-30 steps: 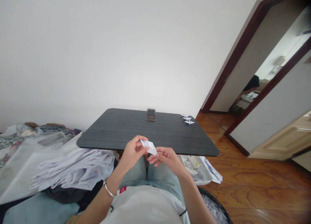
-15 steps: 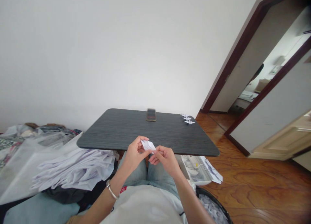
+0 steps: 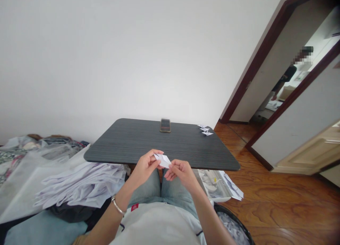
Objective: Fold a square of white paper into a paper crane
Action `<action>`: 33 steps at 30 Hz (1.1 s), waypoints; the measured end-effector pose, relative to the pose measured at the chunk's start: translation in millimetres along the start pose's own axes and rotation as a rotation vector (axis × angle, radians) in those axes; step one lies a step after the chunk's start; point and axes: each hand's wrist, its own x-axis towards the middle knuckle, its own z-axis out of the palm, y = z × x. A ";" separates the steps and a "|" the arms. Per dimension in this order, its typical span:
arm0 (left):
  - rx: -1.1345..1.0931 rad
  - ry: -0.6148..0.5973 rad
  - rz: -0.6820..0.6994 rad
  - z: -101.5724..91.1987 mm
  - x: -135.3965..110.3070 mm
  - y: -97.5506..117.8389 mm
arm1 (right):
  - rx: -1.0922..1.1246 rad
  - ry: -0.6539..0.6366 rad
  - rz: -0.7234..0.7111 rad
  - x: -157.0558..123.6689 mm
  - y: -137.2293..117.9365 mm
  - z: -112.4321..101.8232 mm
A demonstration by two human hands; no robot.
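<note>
Since the earlier frame, our right hand has slid its fingertips outward to the white paper's right tip, baring more of it; the person in the doorway has come further into view; the paper birds sit unmoved. Our left hand pinches the paper's left end, thumb on top; right thumb and finger grip the tip, other fingers curled; the paper is in the air by the near edge of the table. Progress: three birds at the far right corner look done; ours is creased but flat, no spread wings showing; we judge it partway, folding left; finer creases too small to read.
</note>
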 end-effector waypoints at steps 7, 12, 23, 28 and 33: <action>0.024 -0.045 0.014 -2.9 -1.5 -0.2 | -0.001 -0.009 0.014 -0.3 -2.1 -1.7; -0.039 0.013 0.017 -1.7 -1.9 3.6 | -0.047 0.026 -0.022 -1.2 0.4 -0.8; -0.140 0.188 0.011 12.5 2.0 -1.1 | -0.036 0.069 -0.041 -2.1 0.3 10.0; -0.158 0.202 0.017 15.7 0.7 -0.4 | -0.006 0.120 -0.074 -1.3 1.7 11.7; -0.160 0.215 0.022 18.1 1.3 -0.3 | -0.026 0.131 -0.091 -2.8 0.8 11.6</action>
